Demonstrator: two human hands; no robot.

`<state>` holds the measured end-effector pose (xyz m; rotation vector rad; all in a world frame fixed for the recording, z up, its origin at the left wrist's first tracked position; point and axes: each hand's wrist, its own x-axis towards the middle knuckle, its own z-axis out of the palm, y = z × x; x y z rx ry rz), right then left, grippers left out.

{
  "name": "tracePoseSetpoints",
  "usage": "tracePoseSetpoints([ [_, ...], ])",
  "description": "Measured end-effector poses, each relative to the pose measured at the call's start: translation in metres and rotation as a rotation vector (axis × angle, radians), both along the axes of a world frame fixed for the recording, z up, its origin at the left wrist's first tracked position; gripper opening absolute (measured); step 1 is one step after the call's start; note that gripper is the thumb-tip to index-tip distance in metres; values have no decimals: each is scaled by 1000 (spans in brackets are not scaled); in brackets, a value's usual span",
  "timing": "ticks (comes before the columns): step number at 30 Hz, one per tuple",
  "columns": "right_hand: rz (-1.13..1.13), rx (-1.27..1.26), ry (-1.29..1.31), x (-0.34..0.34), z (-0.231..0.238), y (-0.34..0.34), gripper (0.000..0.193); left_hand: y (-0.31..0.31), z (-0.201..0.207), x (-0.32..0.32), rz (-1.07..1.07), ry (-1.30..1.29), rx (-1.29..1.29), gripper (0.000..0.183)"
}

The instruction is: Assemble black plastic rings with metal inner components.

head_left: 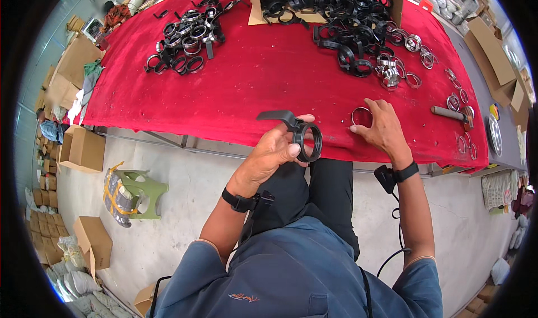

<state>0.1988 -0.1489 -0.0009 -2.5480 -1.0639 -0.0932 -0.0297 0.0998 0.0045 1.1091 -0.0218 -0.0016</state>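
Observation:
My left hand (273,152) is closed around a black ring with a long flat handle (311,142), held just off the table's front edge. The ring's opening faces right, and its handle points left above my fingers. On the red cloth, my right hand (383,126) has its thumb and forefinger at opposite sides of a thin silver metal ring (353,115). Part of that ring is hidden by my hand. To the far left lies a pile of black handled rings with silver bands (192,48). At the far right is a heap of plain black handled rings (354,67).
An open cardboard box (255,4) spills black rings onto the red-covered table (241,96). Loose silver rings (413,81) and a hammer (448,113) lie on the right. A green stool (147,192) with a wrapped bundle and cardboard cartons (82,149) stand on the floor.

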Motion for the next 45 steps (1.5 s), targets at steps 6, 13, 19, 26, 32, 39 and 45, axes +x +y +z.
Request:
tracePoseSetpoints([
  [6,-13,-97,109,6,-3,-8,79,-2,-2,-1,-4,-22,35,100],
  [13,482,1307,1682,-39,9,-21,92,0,6,-5,52,13,0,104],
  [19,653,1474,1835,-72,-2,-13,88,-5,7,-4,26,-34,-34,100],
  [26,905,1367,1641,-76,-4,-6,82,-6,14,-11,24,-58,-21,94],
  [32,906,1372,1669,-83,1,-4,67,-8,14,-16,18,-59,-67,93],
  [39,644,1396,1609,-100,19,-6,72,-14,14,-14,-2,-70,-56,93],
  [45,445,1406,1629,-111,19,-5,70,-16,7,-10,77,-86,14,88],
])
